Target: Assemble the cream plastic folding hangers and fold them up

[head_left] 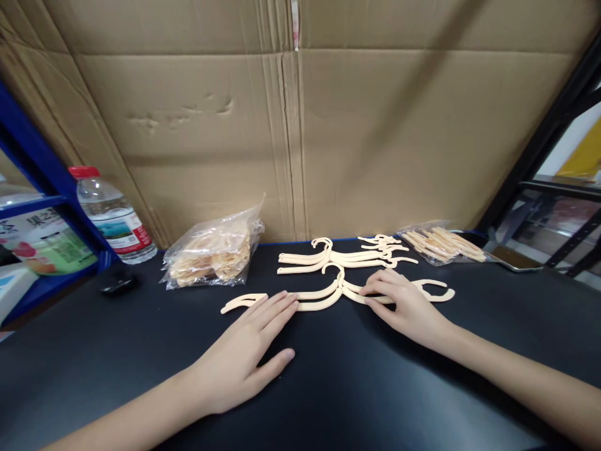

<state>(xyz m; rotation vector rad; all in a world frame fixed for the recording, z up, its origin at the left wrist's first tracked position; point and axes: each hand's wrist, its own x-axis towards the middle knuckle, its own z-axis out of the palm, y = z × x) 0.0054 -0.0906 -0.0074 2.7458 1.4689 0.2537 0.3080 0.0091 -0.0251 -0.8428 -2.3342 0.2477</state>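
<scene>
Two cream plastic clothes hangers (pixel 319 305) lie one just in front of the other on the black table, their hooks close together in the middle. My left hand (pixel 248 351) rests flat over their left arms, fingers stretched out and thumb apart. Over the right arms, my right hand (pixel 404 304) bends its thumb and fingers round a hanger arm, covering part of it. Narrow end pieces show beyond both hands. Just behind lie several more cream hanger parts (pixel 300 258), some with hooks, and smaller curved pieces (pixel 382 241).
A clear plastic bag of cream pieces (pixel 211 250) sits back left, beside a water bottle (pixel 115 216) and a small black object (pixel 119 282). Back right are a bag of long cream pieces (pixel 439 241) and a phone-like flat object (pixel 514 258). Cardboard (pixel 201 125) stands behind.
</scene>
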